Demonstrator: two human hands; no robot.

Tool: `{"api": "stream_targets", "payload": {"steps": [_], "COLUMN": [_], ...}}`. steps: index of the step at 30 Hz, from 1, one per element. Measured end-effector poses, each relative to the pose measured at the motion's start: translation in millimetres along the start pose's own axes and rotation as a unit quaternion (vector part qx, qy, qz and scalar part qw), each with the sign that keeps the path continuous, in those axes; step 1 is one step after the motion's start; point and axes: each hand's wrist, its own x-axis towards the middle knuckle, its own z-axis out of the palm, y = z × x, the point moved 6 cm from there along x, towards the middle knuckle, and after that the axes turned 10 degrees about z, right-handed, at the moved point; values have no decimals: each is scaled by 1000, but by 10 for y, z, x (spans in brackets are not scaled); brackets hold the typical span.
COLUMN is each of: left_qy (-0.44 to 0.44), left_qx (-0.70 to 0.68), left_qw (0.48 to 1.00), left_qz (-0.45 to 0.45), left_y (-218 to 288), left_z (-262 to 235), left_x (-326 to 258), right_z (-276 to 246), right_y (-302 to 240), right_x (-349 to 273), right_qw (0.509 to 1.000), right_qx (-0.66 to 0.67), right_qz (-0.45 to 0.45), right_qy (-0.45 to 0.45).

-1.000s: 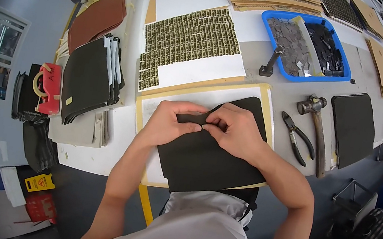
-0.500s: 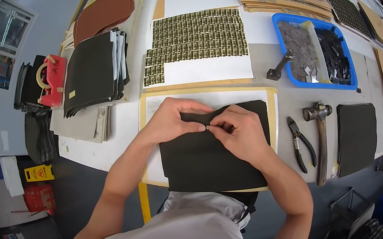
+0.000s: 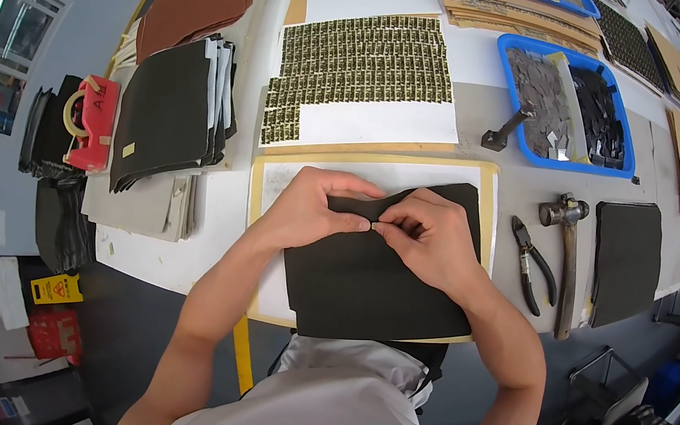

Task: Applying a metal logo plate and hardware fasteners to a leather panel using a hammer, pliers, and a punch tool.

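A black sheet (image 3: 372, 292), leather-like or fabric, lies under my hands, its near edge reaching the table's front edge. With thumb and fingers, my left hand (image 3: 310, 208) grips a raised fold of the sheet near its far edge. Close beside it, my right hand (image 3: 433, 240) pinches the same fold. A tiny light-coloured piece (image 3: 373, 226) shows between the two thumb tips; its kind is too small to make out. Beneath the sheet is a white board (image 3: 276, 170) with a yellow-taped border.
Right of the board lie pliers (image 3: 531, 266), a hammer (image 3: 567, 246) and a black stack (image 3: 627, 264). A blue tray (image 3: 633, 151) of small pieces and a dark metal tool (image 3: 506, 130) stand beyond. Small patterned pieces (image 3: 362, 66) cover a far board. Black sheets (image 3: 165, 116) and a red tape dispenser (image 3: 94, 123) are left.
The whole view has shifted a little. Both hands keep nearly the same hold on the black sheet's fold, with only slight finger movement.
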Motion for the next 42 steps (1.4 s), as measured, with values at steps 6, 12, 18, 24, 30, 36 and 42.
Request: {"api": "stream_targets", "payload": {"steps": [6,12,18,24,30,36,42], "left_qy": [-5,-5,-4,-3,-8,-15,-3], "left_qx": [-14,-26,-31,-38,-36,-51,-43], "left_qw": [1000,1000,999,999,999,998,999], "left_qz": [-10,-4,-13,-24,-22,-19,-7], "left_y": [0,17,11,33,51,50,169], "left_z": [9,22,13,21,31,-128,-213], "left_x": [3,9,5,-6,-9,-45,-67], "right_z": [-11,-5,-7,12,23,-513,-670], "right_y": [-2,4,-13,-1,-6,-533,-198], "right_x": [0,3,10,9,-14,-96,-54], "right_qw": [1000,1000,1000,1000,998,937,984], "right_qx": [-2,1,-1,-13,-49,-174,-87], "right_qz": [-1,8,16,18,12,-181,-18], "right_qy": [-1,1,2,22,31,241,155]}}
